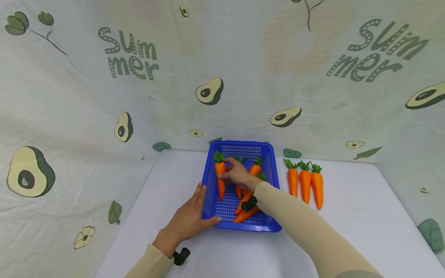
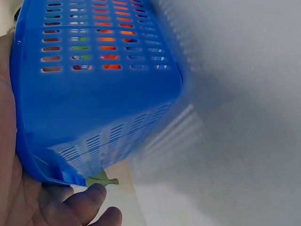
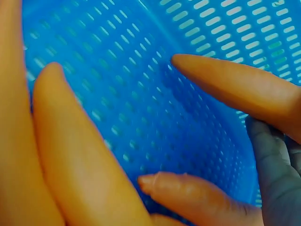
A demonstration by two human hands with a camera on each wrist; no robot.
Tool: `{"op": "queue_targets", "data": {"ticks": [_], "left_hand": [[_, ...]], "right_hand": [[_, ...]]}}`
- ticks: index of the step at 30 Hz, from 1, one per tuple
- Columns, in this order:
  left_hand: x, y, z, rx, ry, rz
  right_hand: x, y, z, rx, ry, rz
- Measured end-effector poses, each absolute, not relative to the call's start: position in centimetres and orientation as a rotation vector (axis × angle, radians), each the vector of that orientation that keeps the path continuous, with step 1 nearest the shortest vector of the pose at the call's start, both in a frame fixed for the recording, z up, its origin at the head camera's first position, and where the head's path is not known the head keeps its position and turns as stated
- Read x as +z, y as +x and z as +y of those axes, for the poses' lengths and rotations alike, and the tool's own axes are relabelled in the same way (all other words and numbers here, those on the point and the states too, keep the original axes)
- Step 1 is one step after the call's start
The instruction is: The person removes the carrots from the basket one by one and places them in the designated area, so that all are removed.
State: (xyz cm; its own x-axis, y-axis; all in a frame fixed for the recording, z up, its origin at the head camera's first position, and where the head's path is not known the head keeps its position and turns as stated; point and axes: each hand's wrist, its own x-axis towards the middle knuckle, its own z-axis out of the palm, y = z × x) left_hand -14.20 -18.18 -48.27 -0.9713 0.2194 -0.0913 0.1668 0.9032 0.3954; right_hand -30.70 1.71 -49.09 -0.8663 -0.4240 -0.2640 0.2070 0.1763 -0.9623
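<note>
A blue plastic basket point(image 1: 243, 226) with slotted walls stands on the white table. My right hand point(image 1: 238, 172) reaches into it and pinches an orange carrot point(image 1: 221, 186) with a green leafy top, along the basket's left side. In the right wrist view, that carrot point(image 3: 235, 84) points its tip across the basket, the fingers beside its thicker part. Several other carrots point(image 1: 255, 169) lie in the basket, partly hidden by my right hand and wrist. My left hand point(image 1: 189, 216) rests at the front left corner, its thumb by the front rim and its fingers extended along the left side.
Three carrots point(image 1: 305, 183) lie side by side on the table point(image 1: 354, 216), right of the basket, leafy tops toward the back. A pale cloth point(image 1: 243, 50) printed with avocados and lettering hangs behind and around the table. Each wrist wears a small black device.
</note>
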Motion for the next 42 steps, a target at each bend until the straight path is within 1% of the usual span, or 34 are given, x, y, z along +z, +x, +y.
{"op": "queue_targets", "data": {"ticks": [23,42], "left_hand": [[-47.8,-14.1,-18.3,0.441,0.331,2.983],[-48.1,-14.1,-18.1,0.459,0.357,2.974]], "right_hand": [[-46.2,-29.2,5.3,-1.825,-0.211,1.96],[-45.6,-28.2,9.0,-1.868,-0.189,2.039]]}}
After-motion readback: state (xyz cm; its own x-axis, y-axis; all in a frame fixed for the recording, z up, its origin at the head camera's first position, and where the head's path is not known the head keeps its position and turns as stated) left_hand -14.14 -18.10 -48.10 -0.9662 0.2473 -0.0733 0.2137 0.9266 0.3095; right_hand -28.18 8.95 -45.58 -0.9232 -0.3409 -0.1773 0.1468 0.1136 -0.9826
